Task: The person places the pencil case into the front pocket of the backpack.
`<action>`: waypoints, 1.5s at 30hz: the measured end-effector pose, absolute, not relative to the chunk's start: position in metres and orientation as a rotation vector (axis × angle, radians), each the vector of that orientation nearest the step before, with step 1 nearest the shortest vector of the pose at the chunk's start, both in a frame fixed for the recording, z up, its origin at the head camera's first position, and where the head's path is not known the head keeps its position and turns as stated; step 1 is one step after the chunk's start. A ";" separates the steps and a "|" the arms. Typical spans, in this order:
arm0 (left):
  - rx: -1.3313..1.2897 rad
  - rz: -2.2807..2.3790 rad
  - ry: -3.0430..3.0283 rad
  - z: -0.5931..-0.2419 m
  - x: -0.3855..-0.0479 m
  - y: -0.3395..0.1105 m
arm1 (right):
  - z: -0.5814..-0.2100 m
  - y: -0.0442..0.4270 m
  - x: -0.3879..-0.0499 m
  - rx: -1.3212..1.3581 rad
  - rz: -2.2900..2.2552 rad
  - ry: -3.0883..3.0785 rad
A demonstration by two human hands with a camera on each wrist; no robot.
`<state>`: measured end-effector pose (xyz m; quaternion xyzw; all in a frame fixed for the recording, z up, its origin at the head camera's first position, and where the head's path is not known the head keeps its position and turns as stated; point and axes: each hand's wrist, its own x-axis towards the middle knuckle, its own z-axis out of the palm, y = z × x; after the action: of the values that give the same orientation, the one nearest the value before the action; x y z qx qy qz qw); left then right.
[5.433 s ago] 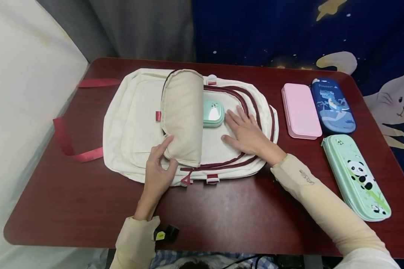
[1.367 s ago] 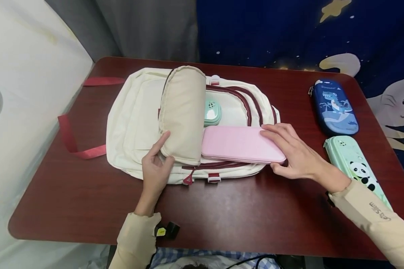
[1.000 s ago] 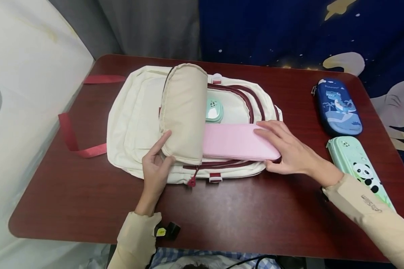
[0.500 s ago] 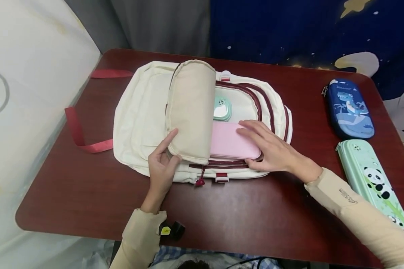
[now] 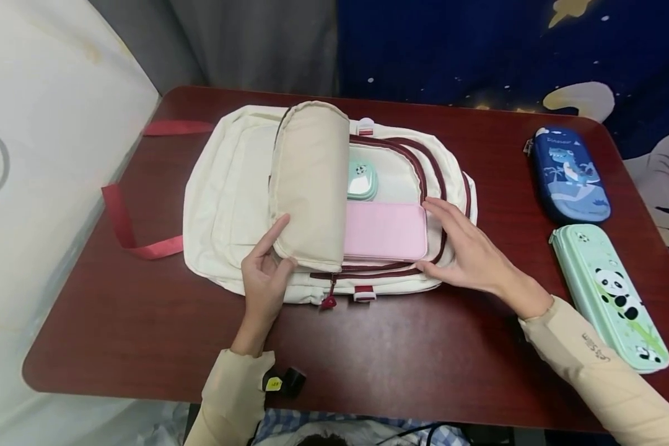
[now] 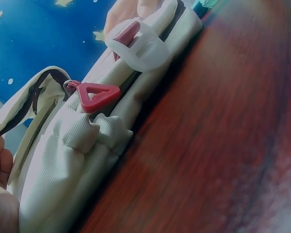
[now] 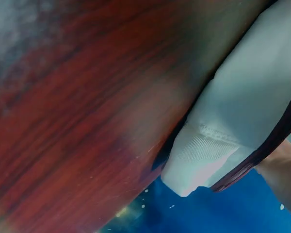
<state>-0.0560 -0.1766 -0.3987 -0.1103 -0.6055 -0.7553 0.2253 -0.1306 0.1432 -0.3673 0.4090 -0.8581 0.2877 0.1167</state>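
Note:
A white backpack (image 5: 231,186) lies flat on the table with its beige-lined front flap (image 5: 312,186) folded back to the left. My left hand (image 5: 264,272) pinches the flap's near edge; the left wrist view shows fingers (image 6: 0,160) at that dark-trimmed edge. In the opened pocket, a pink pencil case (image 5: 387,230) lies with its left end hidden under the flap. Behind it sits a mint-green case (image 5: 362,179), also partly covered. My right hand (image 5: 471,254) is beside the pink case's right end, fingers spread, fingertips near its corners.
A blue dinosaur pencil case (image 5: 571,176) and a green panda pencil case (image 5: 610,297) lie on the table's right side. Red straps (image 5: 122,223) trail off the backpack's left. A red triangular zipper pull (image 5: 327,302) hangs at the near side. Dark curtains stand behind the table (image 5: 390,359).
The pink pencil case went from the table's right into the pocket, sliding left under the flap. My right hand has just drawn back slightly right from it. The left hand stays on the flap.

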 end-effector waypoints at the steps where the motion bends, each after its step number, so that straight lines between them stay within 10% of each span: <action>1: -0.303 -2.077 -1.671 -0.399 -0.056 -0.177 | -0.368 0.144 -0.131 1.181 0.832 -2.537; 45: -0.381 -1.943 -1.696 -0.396 -0.056 -0.171 | -0.370 0.082 -0.128 1.205 0.731 -2.517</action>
<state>-0.0559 -0.1714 -0.3960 -0.1409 -0.6274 -0.7189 0.2639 -0.1284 0.0815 -0.3700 0.4144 -0.8654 0.2513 0.1278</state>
